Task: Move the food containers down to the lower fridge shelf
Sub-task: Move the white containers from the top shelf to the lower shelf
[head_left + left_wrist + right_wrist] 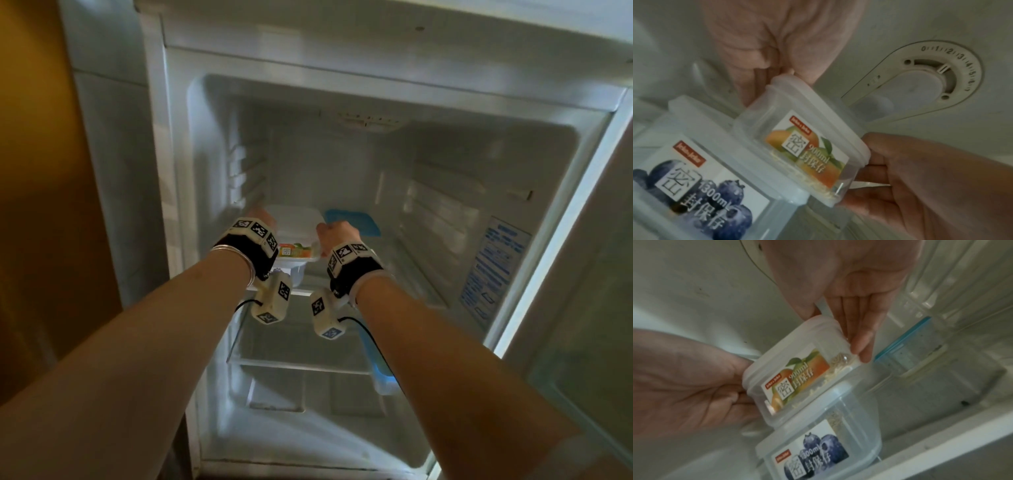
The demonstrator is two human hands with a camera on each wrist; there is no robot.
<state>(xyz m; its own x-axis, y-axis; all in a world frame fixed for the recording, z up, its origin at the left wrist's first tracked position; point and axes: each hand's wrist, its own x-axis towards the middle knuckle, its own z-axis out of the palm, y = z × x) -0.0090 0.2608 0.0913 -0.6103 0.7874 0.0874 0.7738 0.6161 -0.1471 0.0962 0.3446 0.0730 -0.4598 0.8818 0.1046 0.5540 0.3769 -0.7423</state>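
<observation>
A small clear container with an orange-fruit label (pixel 296 236) (pixel 807 154) (pixel 797 378) is tilted on top of a larger clear container with a blueberry label (pixel 297 274) (pixel 694 186) (pixel 818 451) on the upper fridge shelf (pixel 305 292). My left hand (pixel 260 217) (pixel 777 48) (pixel 684 386) grips the small container's left end. My right hand (pixel 334 231) (pixel 849 305) (pixel 920 186) grips its right end, thumb on the lid edge and fingers (pixel 859 345) down the side wall. I cannot tell whether the two containers touch.
A blue-lidded container (pixel 354 222) (pixel 910 350) stands on the same shelf to the right. Below is a glass shelf (pixel 301 366) with another blue-lidded box (pixel 380 373) at its right end. A thermostat dial (pixel 931 76) sits on the ceiling of the compartment. The open door is at right.
</observation>
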